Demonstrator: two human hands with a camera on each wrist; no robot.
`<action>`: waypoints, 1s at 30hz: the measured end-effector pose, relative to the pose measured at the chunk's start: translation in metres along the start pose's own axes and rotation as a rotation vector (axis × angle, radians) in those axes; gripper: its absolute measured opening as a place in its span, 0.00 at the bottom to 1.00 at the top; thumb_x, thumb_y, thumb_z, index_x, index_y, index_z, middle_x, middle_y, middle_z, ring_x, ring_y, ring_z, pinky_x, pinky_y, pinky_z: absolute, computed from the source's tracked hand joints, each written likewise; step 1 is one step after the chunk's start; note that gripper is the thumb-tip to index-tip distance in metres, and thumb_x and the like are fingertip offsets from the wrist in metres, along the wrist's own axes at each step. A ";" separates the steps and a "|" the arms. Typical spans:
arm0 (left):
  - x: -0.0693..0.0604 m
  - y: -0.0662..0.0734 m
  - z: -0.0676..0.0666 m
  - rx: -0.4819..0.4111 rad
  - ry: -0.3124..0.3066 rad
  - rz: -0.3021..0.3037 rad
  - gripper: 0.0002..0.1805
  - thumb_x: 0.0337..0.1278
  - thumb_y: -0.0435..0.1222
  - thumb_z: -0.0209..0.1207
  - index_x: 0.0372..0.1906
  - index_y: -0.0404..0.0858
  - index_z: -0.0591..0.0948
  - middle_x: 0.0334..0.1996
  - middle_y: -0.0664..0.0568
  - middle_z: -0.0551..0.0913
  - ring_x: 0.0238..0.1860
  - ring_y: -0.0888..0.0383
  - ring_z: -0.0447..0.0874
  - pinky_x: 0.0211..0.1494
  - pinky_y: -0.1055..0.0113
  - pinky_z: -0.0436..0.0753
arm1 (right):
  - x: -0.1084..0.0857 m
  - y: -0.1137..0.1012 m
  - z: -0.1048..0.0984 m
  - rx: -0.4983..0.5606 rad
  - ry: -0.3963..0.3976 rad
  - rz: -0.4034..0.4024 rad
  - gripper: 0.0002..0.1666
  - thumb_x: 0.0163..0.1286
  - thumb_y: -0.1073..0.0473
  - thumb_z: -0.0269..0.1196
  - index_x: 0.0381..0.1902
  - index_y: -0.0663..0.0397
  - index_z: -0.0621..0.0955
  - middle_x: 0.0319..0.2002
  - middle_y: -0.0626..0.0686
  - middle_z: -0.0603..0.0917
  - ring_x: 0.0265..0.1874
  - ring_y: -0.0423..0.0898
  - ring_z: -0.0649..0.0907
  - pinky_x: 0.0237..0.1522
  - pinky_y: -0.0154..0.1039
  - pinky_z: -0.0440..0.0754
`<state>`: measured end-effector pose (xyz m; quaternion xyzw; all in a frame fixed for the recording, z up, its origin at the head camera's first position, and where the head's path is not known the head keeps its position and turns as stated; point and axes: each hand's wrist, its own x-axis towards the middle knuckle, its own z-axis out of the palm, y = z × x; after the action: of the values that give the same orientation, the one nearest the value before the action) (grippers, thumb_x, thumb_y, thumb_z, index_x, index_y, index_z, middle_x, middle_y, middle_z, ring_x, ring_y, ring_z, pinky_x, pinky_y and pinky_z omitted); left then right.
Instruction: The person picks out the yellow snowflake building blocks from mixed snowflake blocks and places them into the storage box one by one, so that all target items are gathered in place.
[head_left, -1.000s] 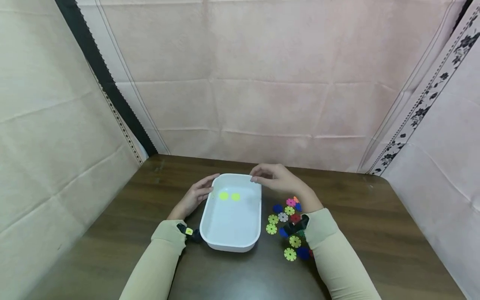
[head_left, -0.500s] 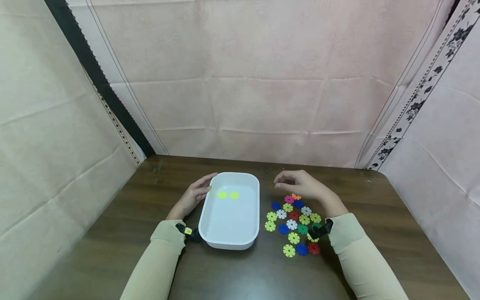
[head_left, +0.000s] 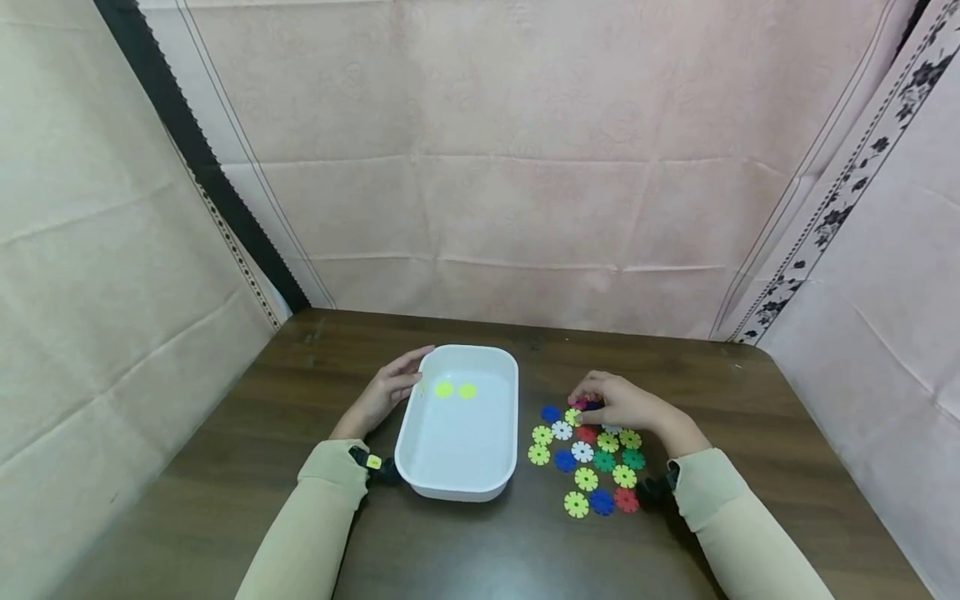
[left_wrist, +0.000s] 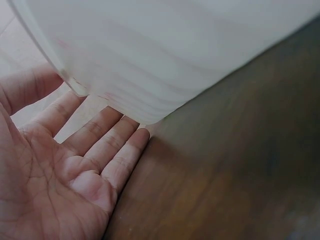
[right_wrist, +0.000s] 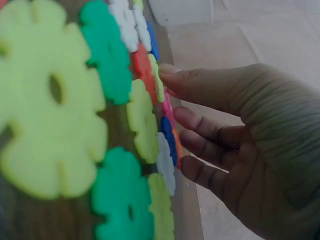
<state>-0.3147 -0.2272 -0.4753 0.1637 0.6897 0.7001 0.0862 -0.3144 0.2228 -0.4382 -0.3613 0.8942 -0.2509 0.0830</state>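
A white plastic tray (head_left: 459,446) holds two yellow-green pieces (head_left: 444,389). My left hand (head_left: 380,398) rests at the tray's left side, with fingers extended against the outer wall; in the left wrist view the hand (left_wrist: 65,160) lies palm up, fingertips at the tray's lower edge. My right hand (head_left: 626,404) is over the far end of a group of flower-shaped plastic discs, fingers loosely bent. In the right wrist view, the thumb tip is beside a yellow-green disc (right_wrist: 156,77). The other fingertips are near the pink disc (right_wrist: 168,107) and the orange disc (right_wrist: 177,147).
Other discs lie flat to the tray's right, including a blue disc (head_left: 602,502), a red disc (head_left: 626,500), a green disc (head_left: 603,461) and a white disc (head_left: 582,452). A brown wooden table (head_left: 450,558) carries everything. Pale cloth (head_left: 510,208) hangs behind and at both sides.
My right hand has moved from the tray's far right rim, out to the right, then down to the discs. My left hand and the tray have stayed nearly in place.
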 end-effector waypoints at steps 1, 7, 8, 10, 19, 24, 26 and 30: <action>0.000 0.001 0.000 0.001 0.001 0.000 0.29 0.70 0.35 0.53 0.75 0.46 0.68 0.71 0.45 0.70 0.63 0.53 0.77 0.60 0.65 0.79 | 0.000 0.000 0.001 -0.002 -0.001 0.007 0.16 0.67 0.52 0.70 0.51 0.47 0.85 0.49 0.48 0.80 0.49 0.50 0.79 0.54 0.53 0.79; 0.000 0.002 0.000 -0.011 0.002 0.002 0.30 0.69 0.34 0.54 0.75 0.45 0.68 0.71 0.45 0.69 0.64 0.54 0.77 0.60 0.65 0.78 | 0.001 0.000 0.002 -0.006 -0.014 0.018 0.16 0.66 0.50 0.70 0.50 0.45 0.85 0.48 0.47 0.80 0.47 0.48 0.78 0.53 0.52 0.79; 0.001 0.002 0.000 -0.012 0.002 0.006 0.30 0.69 0.34 0.54 0.75 0.44 0.68 0.72 0.44 0.69 0.64 0.54 0.77 0.60 0.65 0.78 | 0.001 -0.001 0.002 -0.004 -0.015 0.021 0.16 0.66 0.50 0.70 0.50 0.45 0.85 0.48 0.47 0.80 0.47 0.48 0.78 0.53 0.52 0.79; 0.001 0.001 0.000 -0.009 0.002 0.012 0.30 0.69 0.34 0.54 0.75 0.43 0.68 0.72 0.44 0.69 0.64 0.55 0.77 0.60 0.65 0.78 | 0.001 -0.002 0.002 0.002 -0.016 0.021 0.16 0.66 0.50 0.70 0.50 0.45 0.85 0.48 0.47 0.80 0.47 0.48 0.78 0.52 0.52 0.79; 0.001 0.007 0.001 0.002 -0.004 -0.004 0.29 0.71 0.35 0.52 0.75 0.46 0.68 0.71 0.47 0.69 0.65 0.53 0.76 0.62 0.65 0.77 | 0.003 -0.004 0.001 0.031 -0.027 0.044 0.13 0.66 0.51 0.70 0.47 0.45 0.84 0.46 0.46 0.80 0.45 0.49 0.77 0.50 0.49 0.79; 0.003 0.008 0.000 -0.001 -0.004 -0.004 0.28 0.72 0.36 0.52 0.75 0.46 0.68 0.72 0.48 0.69 0.67 0.51 0.74 0.63 0.65 0.77 | 0.004 -0.005 0.000 0.030 -0.016 0.059 0.13 0.65 0.52 0.71 0.46 0.46 0.82 0.44 0.45 0.80 0.43 0.48 0.77 0.49 0.47 0.79; 0.002 0.007 0.000 0.001 -0.008 -0.013 0.29 0.72 0.36 0.52 0.75 0.46 0.67 0.72 0.48 0.69 0.68 0.51 0.73 0.62 0.66 0.77 | 0.004 -0.005 0.001 0.030 -0.019 0.069 0.14 0.65 0.51 0.71 0.46 0.47 0.81 0.42 0.45 0.80 0.42 0.48 0.77 0.47 0.45 0.78; 0.000 0.004 0.000 0.000 -0.010 -0.018 0.29 0.72 0.36 0.52 0.75 0.46 0.67 0.73 0.48 0.68 0.68 0.51 0.73 0.63 0.66 0.76 | 0.003 -0.005 0.004 0.026 -0.011 0.069 0.15 0.65 0.51 0.71 0.46 0.47 0.79 0.36 0.45 0.79 0.37 0.46 0.76 0.41 0.41 0.78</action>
<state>-0.3145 -0.2268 -0.4717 0.1609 0.6907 0.6984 0.0961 -0.3125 0.2163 -0.4389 -0.3305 0.9023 -0.2577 0.1011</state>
